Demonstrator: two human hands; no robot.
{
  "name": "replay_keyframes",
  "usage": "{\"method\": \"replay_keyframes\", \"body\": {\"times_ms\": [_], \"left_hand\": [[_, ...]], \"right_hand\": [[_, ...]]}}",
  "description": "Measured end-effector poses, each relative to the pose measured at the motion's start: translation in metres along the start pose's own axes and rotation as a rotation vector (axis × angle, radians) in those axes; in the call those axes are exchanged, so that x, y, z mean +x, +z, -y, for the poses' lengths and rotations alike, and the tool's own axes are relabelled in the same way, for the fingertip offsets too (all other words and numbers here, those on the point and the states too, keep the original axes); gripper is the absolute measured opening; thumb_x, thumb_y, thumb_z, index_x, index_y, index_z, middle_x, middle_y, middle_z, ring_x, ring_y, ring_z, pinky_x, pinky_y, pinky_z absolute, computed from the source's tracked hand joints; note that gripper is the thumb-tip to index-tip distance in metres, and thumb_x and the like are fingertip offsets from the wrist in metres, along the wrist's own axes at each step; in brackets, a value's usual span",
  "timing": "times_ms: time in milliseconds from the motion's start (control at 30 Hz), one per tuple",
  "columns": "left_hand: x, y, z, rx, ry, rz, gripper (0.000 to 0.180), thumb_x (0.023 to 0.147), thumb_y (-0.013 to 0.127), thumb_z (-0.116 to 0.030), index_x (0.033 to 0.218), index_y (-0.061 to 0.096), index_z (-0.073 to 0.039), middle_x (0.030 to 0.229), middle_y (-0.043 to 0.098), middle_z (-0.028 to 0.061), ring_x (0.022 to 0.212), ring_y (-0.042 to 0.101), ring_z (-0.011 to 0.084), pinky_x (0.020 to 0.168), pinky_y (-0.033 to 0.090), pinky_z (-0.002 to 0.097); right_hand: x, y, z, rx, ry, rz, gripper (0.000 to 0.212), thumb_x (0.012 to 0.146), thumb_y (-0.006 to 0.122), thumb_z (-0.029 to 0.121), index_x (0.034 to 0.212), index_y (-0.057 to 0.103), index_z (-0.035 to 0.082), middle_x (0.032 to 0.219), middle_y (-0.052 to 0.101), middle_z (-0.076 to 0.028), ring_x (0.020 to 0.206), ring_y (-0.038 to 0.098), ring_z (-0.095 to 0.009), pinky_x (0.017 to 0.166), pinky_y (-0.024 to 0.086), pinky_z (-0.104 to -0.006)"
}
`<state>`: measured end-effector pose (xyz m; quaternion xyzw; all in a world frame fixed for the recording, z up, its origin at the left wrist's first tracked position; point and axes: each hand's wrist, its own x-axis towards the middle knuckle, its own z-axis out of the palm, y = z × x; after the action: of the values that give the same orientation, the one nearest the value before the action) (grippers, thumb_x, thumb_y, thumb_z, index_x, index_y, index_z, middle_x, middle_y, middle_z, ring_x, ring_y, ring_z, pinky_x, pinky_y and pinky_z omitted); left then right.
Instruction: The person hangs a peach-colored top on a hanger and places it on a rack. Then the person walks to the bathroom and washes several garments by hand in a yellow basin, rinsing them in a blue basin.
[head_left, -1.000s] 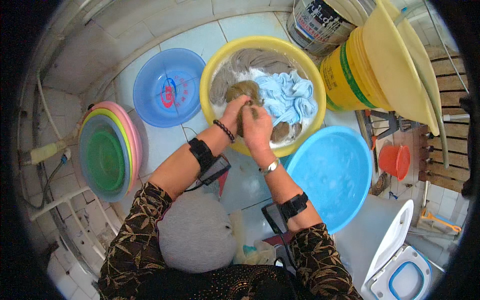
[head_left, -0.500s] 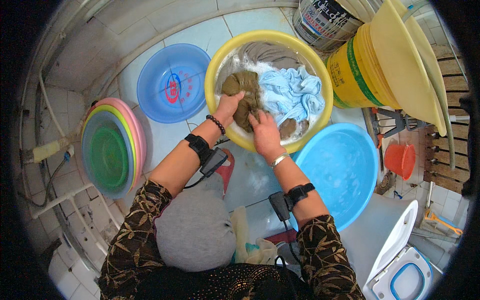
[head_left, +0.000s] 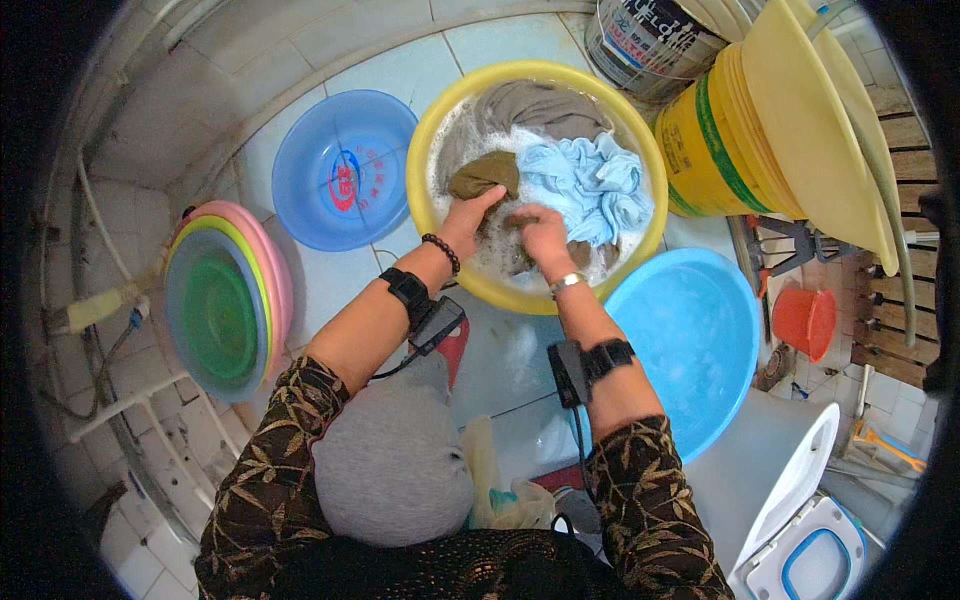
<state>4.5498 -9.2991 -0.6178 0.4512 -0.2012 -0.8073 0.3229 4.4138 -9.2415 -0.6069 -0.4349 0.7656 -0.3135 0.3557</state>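
Note:
A yellow basin [head_left: 417,150] on the floor holds soapy water and wet laundry. My left hand [head_left: 470,220] grips an olive-brown cloth [head_left: 484,175] at the basin's left side, thumb on top. Close to its right, my right hand [head_left: 543,240] is curled over the suds, its fingertips blurred and closed on a lower part of the brown cloth. Beside it a light-blue cloth [head_left: 585,185] lies bunched up. Behind these, a grey-brown cloth [head_left: 540,108] is partly under water. Foam hides the lower folds.
A blue basin [head_left: 300,200] stands left, and a light-blue basin of water [head_left: 690,350] touches the front right. Stacked basins [head_left: 280,290] lean farther left. A paint bucket [head_left: 640,50], yellow buckets [head_left: 715,130], a red bucket [head_left: 803,320] and a toilet [head_left: 790,470] flank the right.
My right hand has drawn a little right and its fingers have curled. The brown cloth, stretched between both hands before, is now bunched above my left hand, with foam showing between the hands.

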Motion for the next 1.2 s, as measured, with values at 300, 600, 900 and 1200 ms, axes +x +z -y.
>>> {"method": "replay_keyframes", "body": {"times_ms": [300,600,900,1200], "left_hand": [[-0.023,0.020,-0.017,-0.552,-0.180,0.555,0.031,0.098,0.045,-0.035,0.110,0.058,-0.010,0.106,0.063,0.0079,0.096,0.061,0.0229,0.085,0.050,0.0375],[-0.038,0.045,-0.008,-0.311,-0.188,0.262,0.021,0.097,0.045,-0.017,0.104,0.060,-0.004,0.098,0.066,0.0095,0.086,0.065,0.0232,0.078,0.055,0.0379],[-0.075,0.074,-0.031,0.676,0.533,0.297,0.032,0.078,0.060,-0.010,0.108,0.059,0.002,0.100,0.065,0.0085,0.092,0.060,0.0181,0.082,0.049,0.0341],[-0.094,0.084,-0.022,1.547,0.708,0.420,0.050,0.068,0.072,-0.019,0.112,0.060,0.002,0.127,0.052,0.0207,0.092,0.061,0.0392,0.086,0.050,0.0396]], "right_hand": [[-0.077,-0.026,0.108,0.164,-0.453,-0.204,0.006,0.076,0.064,0.004,0.082,0.064,0.005,0.086,0.059,-0.009,0.084,0.056,-0.022,0.075,0.046,-0.0320],[-0.037,-0.035,0.079,0.060,-0.047,-0.246,0.029,0.083,0.056,0.027,0.075,0.061,0.000,0.073,0.061,-0.025,0.066,0.057,-0.042,0.063,0.045,-0.0447],[-0.025,-0.054,0.014,0.512,-0.128,-0.154,0.032,0.093,0.051,0.025,0.113,0.057,0.001,0.106,0.064,-0.012,0.091,0.061,-0.025,0.083,0.049,-0.0377],[-0.020,-0.089,0.043,0.414,0.063,0.060,0.045,0.084,0.067,0.019,0.123,0.056,0.000,0.107,0.063,-0.008,0.089,0.061,-0.016,0.078,0.050,-0.0298]]}}
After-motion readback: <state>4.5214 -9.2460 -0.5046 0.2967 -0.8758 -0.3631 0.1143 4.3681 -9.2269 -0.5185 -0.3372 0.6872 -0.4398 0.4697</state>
